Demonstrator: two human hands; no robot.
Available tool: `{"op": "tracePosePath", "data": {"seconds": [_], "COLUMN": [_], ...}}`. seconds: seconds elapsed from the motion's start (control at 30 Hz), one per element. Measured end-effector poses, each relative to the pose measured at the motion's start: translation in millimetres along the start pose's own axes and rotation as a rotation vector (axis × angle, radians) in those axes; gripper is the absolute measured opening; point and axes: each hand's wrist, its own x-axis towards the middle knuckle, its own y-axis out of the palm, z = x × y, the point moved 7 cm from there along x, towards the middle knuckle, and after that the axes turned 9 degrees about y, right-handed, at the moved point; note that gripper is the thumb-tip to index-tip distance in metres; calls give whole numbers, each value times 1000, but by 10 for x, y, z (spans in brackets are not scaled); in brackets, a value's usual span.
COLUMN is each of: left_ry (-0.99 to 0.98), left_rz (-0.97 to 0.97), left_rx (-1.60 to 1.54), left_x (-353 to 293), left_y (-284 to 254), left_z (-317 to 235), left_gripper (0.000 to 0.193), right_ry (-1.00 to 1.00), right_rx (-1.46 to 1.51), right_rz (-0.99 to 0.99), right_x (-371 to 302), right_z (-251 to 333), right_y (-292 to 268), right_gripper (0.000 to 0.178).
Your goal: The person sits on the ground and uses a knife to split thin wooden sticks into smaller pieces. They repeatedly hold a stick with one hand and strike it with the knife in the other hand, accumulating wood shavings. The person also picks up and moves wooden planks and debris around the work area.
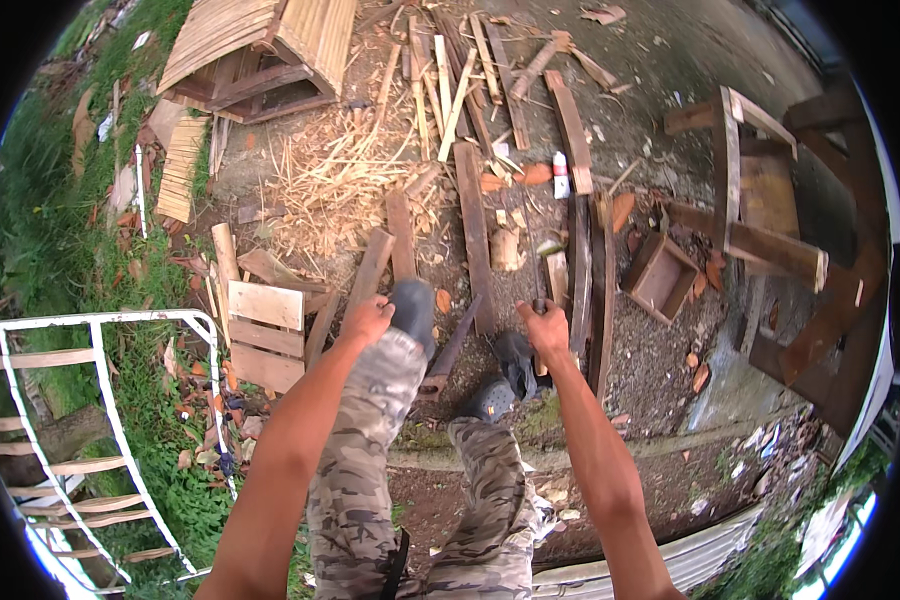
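Arms [300, 425] [602, 450] extended, hands [369, 321] [547, 327] curled, apart

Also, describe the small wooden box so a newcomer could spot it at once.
Find the large wooden frame on the picture's right side. Between it and the right hand, on the ground, lies a small brown box. Unlike the long planks to its left, it is hollow with an open side.
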Motion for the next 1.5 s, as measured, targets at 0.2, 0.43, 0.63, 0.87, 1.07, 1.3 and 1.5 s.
{"op": "tracePosePath", "data": {"seconds": [0.2, 0.43, 0.63, 0.87, 1.07, 1.3, 1.5], "left_ry": [33, -138, -53, -204, -370, -168, 234], "left_rz": [-135, -251, -477, -358, -159, -497, -831], "left_rx": [-68, -363, -307, -201, 34, 244, 144], "left_x": [1439, 2951, 4111, 5099, 5198, 4593, 3605], "left_y": [-881, -1795, -2267, -2337, -2323, -2716, -3311], "left_z": [-292, -46, 307, 592, 458, -168, -803], "left_gripper": [40, 40, 43, 52, 49, 52, 42], "right_ry": [-77, -6, -87, -199, -212, -161, -192], "right_rx": [-126, -270, -196, -298, -315, -198, 49], "right_rz": [-46, -45, -75, -188, -221, 16, -133], "right_x": [566, 1798, 2781, 2923, 3078, 3099, 2383], "right_z": [807, 1839, 2600, 2768, 2815, 2764, 2487], "right_y": [228, 1108, 1738, 1931, 1955, 1836, 1444], "right_gripper": [41, 49, 45, 42, 47, 60, 50]}}
